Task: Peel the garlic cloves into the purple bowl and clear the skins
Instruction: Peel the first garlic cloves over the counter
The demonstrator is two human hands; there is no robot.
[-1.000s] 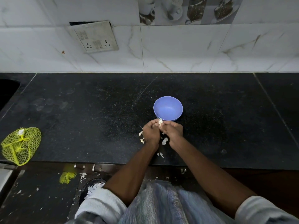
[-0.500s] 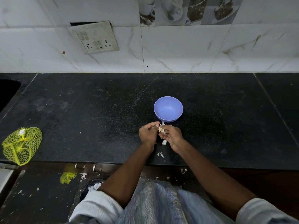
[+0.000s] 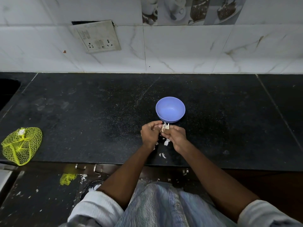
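Purple plastic, the bowl (image 3: 170,110) sits on the black speckled desk (image 3: 98,112) just beyond the hands, and it looks empty. Both hands are curled in close together at its near rim: the right hand (image 3: 176,136) pinches a pale garlic clove (image 3: 165,128) at its fingertips, with a flap of skin standing up from it, while the left hand (image 3: 150,134) has its fingers bent in toward the same clove — whether it grips the clove itself or only the skin is too small to tell.

The likely trouble from here is the skin going the wrong way: peeled this near the rim, a loose flake could drop into the bowl with the clove. A slippery clove could also shoot out of the pinch onto the desk or over its front edge. White scraps of skin (image 3: 166,142) already lie under and behind the hands, so the clearing step is not yet done.

Off to the left, near the desk's front edge, lies a yellow mesh bag (image 3: 21,145). Behind the desk rises a white marbled tile wall (image 3: 188,51) with a switch plate (image 3: 95,36) — more white flecks dot the floor (image 3: 32,194) below.
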